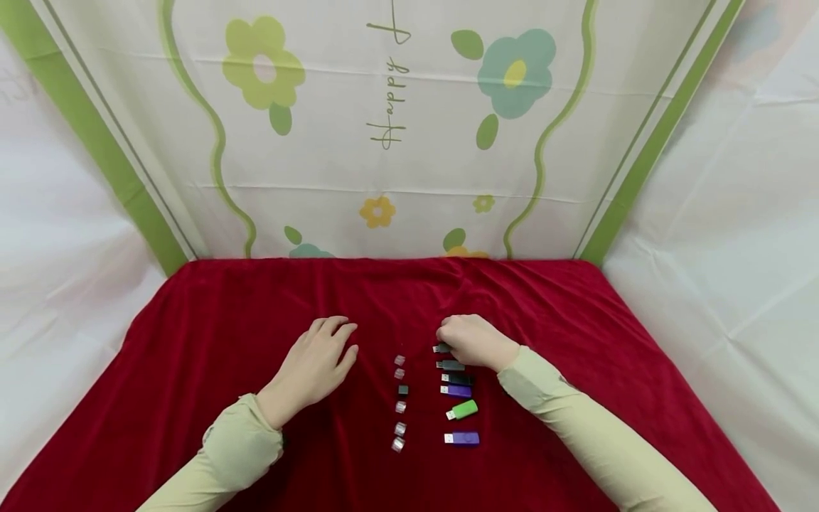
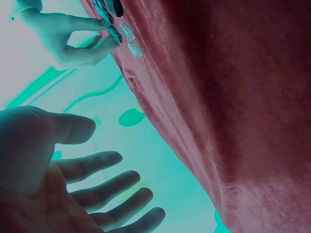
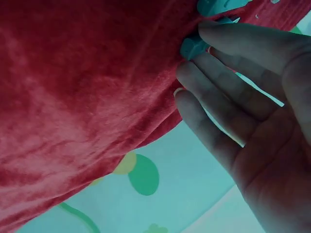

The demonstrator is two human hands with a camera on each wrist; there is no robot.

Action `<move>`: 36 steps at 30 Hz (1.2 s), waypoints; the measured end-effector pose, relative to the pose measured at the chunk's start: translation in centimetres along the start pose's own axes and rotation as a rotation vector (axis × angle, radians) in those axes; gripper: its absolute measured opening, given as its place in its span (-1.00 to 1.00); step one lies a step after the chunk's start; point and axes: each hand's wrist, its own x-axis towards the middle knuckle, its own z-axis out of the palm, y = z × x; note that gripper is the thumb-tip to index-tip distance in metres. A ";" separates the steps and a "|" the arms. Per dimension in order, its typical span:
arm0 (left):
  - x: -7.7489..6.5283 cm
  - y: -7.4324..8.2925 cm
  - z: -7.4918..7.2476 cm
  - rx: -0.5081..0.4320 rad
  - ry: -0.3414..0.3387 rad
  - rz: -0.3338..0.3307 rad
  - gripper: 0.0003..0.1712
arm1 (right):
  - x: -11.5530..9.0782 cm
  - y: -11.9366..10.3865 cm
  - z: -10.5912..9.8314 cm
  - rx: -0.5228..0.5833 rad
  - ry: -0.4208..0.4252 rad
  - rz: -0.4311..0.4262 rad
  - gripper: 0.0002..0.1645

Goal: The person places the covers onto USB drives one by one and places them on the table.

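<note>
At the far end of a column of USB flash drives, my right hand [image 1: 476,340] pinches a dark grey USB flash drive [image 1: 441,348] between thumb and fingers. The right wrist view shows this drive [image 3: 193,46] between the thumb and fingertips, low over the cloth. Nearer me lie a grey drive [image 1: 451,365], a black one [image 1: 458,380], two purple ones, the upper purple drive [image 1: 457,391] and the lower purple drive [image 1: 462,439], and a slanted green drive [image 1: 463,409]. My left hand [image 1: 318,361] hovers left of them, fingers spread and relaxed, holding nothing.
Between the hands runs a column of small caps: several clear caps [image 1: 399,407] and one dark cap [image 1: 403,390]. A wrinkled red cloth [image 1: 224,341] covers the table. Behind it hangs a white flowered curtain [image 1: 422,163], with white fabric on both sides.
</note>
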 end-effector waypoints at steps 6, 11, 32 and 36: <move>0.1 0.3 -0.2 0.018 0.033 0.052 -0.68 | 0.8 -0.2 -0.2 -0.040 -0.050 -0.007 -0.53; 0.2 0.5 0.0 0.024 0.034 0.075 -0.78 | 0.6 -0.2 -0.5 -0.033 -0.045 0.016 -0.55; 5.1 2.4 1.7 0.019 -0.165 0.221 -0.72 | -2.4 0.9 -3.4 0.225 0.272 0.093 -0.76; 5.4 2.5 2.3 0.021 -0.249 0.265 -0.70 | -2.0 0.8 -3.2 0.249 0.249 0.081 -0.76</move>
